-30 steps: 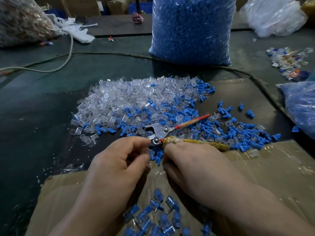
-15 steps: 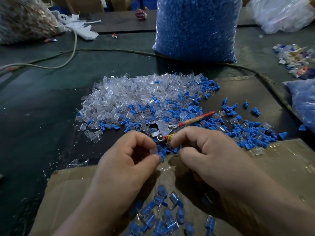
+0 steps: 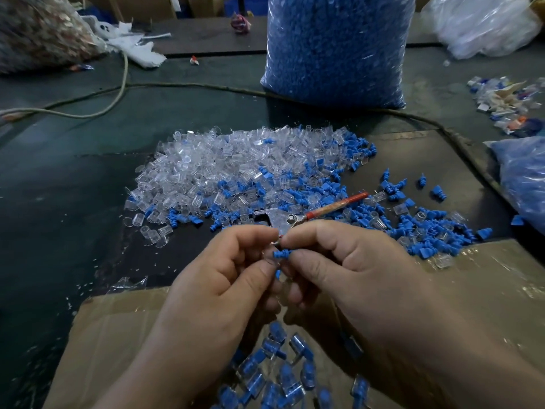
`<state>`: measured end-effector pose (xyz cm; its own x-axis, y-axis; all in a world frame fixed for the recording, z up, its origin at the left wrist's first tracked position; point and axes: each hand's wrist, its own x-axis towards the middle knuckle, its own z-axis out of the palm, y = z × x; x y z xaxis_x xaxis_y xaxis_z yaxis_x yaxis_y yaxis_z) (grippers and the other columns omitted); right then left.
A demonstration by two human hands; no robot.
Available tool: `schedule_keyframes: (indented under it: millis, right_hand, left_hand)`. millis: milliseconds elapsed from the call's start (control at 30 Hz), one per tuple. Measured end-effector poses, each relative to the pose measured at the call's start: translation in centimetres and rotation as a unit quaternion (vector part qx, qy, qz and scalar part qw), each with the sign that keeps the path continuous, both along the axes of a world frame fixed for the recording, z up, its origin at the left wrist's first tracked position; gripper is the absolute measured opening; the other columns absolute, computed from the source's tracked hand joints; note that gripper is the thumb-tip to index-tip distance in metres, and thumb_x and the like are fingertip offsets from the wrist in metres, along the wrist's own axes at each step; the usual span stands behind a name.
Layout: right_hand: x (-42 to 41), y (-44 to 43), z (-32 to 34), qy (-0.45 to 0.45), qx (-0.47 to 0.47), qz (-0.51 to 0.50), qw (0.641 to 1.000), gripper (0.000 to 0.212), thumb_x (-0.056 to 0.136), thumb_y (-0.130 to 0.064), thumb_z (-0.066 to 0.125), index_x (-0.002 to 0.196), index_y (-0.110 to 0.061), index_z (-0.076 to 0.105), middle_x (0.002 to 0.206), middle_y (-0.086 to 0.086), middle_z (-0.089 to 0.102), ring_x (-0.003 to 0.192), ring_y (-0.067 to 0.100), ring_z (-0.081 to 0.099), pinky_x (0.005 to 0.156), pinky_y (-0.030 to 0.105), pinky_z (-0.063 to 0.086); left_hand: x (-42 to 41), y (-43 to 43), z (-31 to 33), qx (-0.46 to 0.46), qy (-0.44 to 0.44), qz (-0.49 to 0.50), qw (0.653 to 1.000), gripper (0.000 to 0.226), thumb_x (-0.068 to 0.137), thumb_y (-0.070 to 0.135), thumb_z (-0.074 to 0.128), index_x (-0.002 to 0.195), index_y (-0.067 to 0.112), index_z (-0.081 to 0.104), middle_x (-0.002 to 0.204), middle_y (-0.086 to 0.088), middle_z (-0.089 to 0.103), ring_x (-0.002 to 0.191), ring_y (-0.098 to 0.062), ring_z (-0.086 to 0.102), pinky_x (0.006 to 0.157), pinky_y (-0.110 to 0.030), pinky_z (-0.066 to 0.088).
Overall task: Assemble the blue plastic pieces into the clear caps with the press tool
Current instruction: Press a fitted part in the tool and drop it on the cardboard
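Observation:
My left hand [image 3: 224, 278] pinches a clear cap [image 3: 269, 256] between thumb and fingers. My right hand [image 3: 348, 270] pinches a ribbed blue piece [image 3: 281, 254], its tip pointing at the cap's mouth. Just behind my fingers lies the press tool [image 3: 280, 221], a metal head with a red handle [image 3: 336, 205] running to the right. Beyond it spreads a pile of clear caps [image 3: 236, 166] mixed with loose blue pieces [image 3: 427, 231]. Several assembled caps [image 3: 274, 376] lie in the cardboard box below my hands.
A large bag of blue pieces [image 3: 336, 48] stands at the back centre, another blue bag [image 3: 525, 178] at the right edge. A cord [image 3: 118, 93] crosses the dark green table. The cardboard box flap [image 3: 486, 284] lies near me. Clear bags and scraps sit at the back corners.
My right hand has left the tool's wrapped handle, picked a blue piece and brought it up to the cap held in my left hand. Both hands rose slightly off the table.

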<state>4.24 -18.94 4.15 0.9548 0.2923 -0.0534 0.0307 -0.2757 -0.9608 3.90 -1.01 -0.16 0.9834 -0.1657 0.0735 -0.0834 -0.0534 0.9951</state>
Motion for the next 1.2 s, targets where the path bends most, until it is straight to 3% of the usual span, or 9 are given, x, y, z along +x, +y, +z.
schedule_keyframes:
  millis: [100,300,567,667,767,833,1000,1100,1200]
  right_hand:
    - [0.0,-0.3,-0.3,-0.079,-0.090,-0.009,0.993,0.011,0.091,-0.029,0.058,0.094,-0.035,0.067,0.073,-0.012,0.069,0.066,0.004,0.066,0.060,0.022,0.055]
    - [-0.3,-0.2,0.0,-0.198,-0.243,0.000,0.950,0.023,0.089,-0.042,0.044,0.100,-0.036,0.063,0.087,-0.020,0.062,0.089,0.000,0.057,0.074,0.023,0.046]
    - [-0.8,-0.1,-0.3,-0.249,-0.221,0.020,0.943,0.021,0.092,-0.037,0.047,0.103,-0.030,0.063,0.094,-0.017,0.062,0.091,0.002,0.058,0.076,0.024,0.047]
    - [-0.7,-0.2,-0.4,-0.254,-0.212,0.026,0.943,0.021,0.093,-0.036,0.049,0.104,-0.028,0.064,0.095,-0.015,0.062,0.091,0.004,0.059,0.076,0.025,0.048]
    - [-0.6,-0.2,-0.5,-0.247,-0.196,0.011,0.949,0.016,0.091,-0.036,0.053,0.101,-0.031,0.065,0.092,-0.017,0.063,0.090,0.002,0.060,0.076,0.023,0.048]
    - [-0.5,-0.2,-0.5,-0.217,-0.180,-0.003,0.959,0.012,0.090,-0.038,0.056,0.096,-0.032,0.065,0.088,-0.019,0.064,0.089,0.002,0.060,0.073,0.023,0.047]
    - [-0.5,-0.1,-0.4,-0.212,-0.230,0.015,0.950,0.018,0.089,-0.044,0.047,0.096,-0.036,0.062,0.086,-0.020,0.061,0.087,0.000,0.057,0.074,0.022,0.045]
    - [-0.7,0.2,-0.3,-0.239,-0.274,0.015,0.931,0.019,0.094,-0.043,0.042,0.097,-0.035,0.059,0.086,-0.020,0.057,0.084,0.001,0.054,0.070,0.023,0.045]
    - [-0.8,0.3,-0.1,-0.251,-0.285,0.013,0.925,0.023,0.094,-0.043,0.038,0.096,-0.033,0.059,0.086,-0.018,0.056,0.080,0.005,0.054,0.066,0.025,0.046]
  left_hand:
    - [0.1,0.3,-0.1,-0.035,0.031,0.010,0.999,0.021,0.073,0.035,0.072,0.095,0.035,0.073,0.076,-0.008,0.073,0.067,-0.019,0.072,0.061,-0.026,0.057]
    - [0.1,0.6,-0.1,-0.029,0.042,-0.002,0.999,0.024,0.075,0.037,0.076,0.098,0.032,0.076,0.078,-0.008,0.073,0.070,-0.018,0.072,0.064,-0.028,0.058]
    - [0.2,0.1,0.7,-0.107,0.098,-0.002,0.989,0.028,0.059,0.025,0.087,0.085,0.019,0.076,0.070,-0.016,0.070,0.059,-0.021,0.067,0.055,-0.024,0.055]
    - [0.2,0.3,0.9,-0.102,0.129,-0.011,0.986,0.030,0.059,0.034,0.078,0.084,0.018,0.076,0.069,-0.019,0.070,0.058,-0.023,0.066,0.054,-0.024,0.054]
    - [0.2,0.3,0.9,-0.097,0.136,-0.019,0.986,0.026,0.061,0.020,0.090,0.083,0.019,0.076,0.069,-0.019,0.069,0.056,-0.024,0.065,0.052,-0.024,0.053]
    - [0.1,0.2,0.8,-0.109,0.131,-0.013,0.985,0.019,0.065,0.018,0.083,0.083,0.019,0.076,0.069,-0.018,0.069,0.056,-0.023,0.065,0.053,-0.024,0.054]
    - [-0.1,0.4,1.1,-0.018,0.071,0.011,0.997,0.031,0.056,0.032,0.093,0.083,0.028,0.078,0.069,-0.004,0.072,0.057,-0.009,0.065,0.051,-0.020,0.051]
    - [-0.2,0.6,1.0,0.023,0.057,0.010,0.998,0.030,0.062,0.040,0.076,0.092,0.033,0.077,0.075,-0.003,0.074,0.063,-0.013,0.069,0.058,-0.025,0.055]
    - [-0.1,0.6,0.5,0.054,0.037,0.022,0.998,0.027,0.067,0.032,0.074,0.094,0.037,0.076,0.079,0.000,0.076,0.065,-0.012,0.072,0.058,-0.023,0.056]
